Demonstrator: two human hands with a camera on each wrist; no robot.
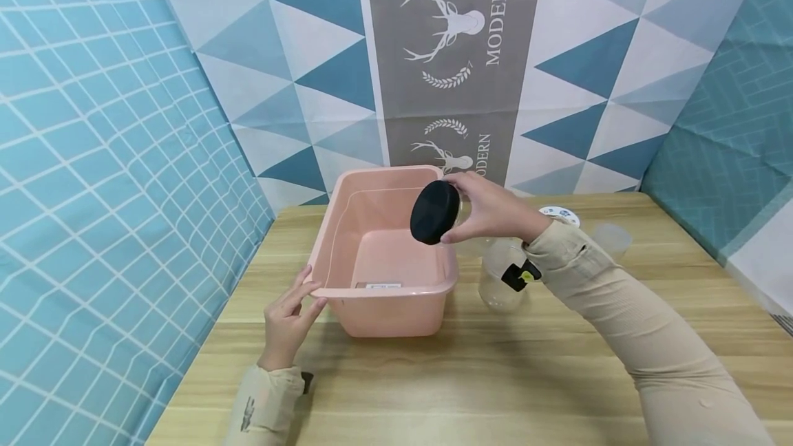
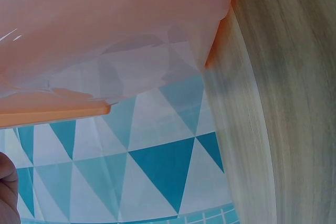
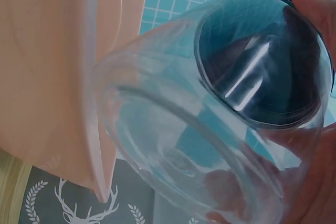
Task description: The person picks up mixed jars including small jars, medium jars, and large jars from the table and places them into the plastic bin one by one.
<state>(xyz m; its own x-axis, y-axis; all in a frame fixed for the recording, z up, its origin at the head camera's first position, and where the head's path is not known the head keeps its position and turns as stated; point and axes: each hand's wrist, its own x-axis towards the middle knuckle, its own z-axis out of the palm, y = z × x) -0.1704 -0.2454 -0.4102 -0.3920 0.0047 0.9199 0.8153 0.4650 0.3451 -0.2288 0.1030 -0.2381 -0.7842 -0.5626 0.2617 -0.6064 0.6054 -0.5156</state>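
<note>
In the head view my right hand (image 1: 489,208) grips a clear jar with a black lid (image 1: 434,213), tilted, over the right side of a pink plastic basin (image 1: 384,312). The right wrist view shows the clear jar (image 3: 173,129) with its see-through body nearest the camera and fingers around the lid end. Its body overlaps the basin's rim (image 3: 94,103) there. My left hand (image 1: 290,325) holds the basin's front left corner, fingers at the rim and thumb lower on the front. Only a bit of that hand (image 2: 7,190) shows in the left wrist view, beside the basin wall (image 2: 105,19).
Another clear jar (image 1: 495,288) stands on the wooden table (image 1: 396,391) right of the basin, partly behind my right wrist. Farther right are a white lid with blue marks (image 1: 560,215) and a translucent cup (image 1: 612,238). Patterned cloth walls (image 1: 322,54) close the back and sides.
</note>
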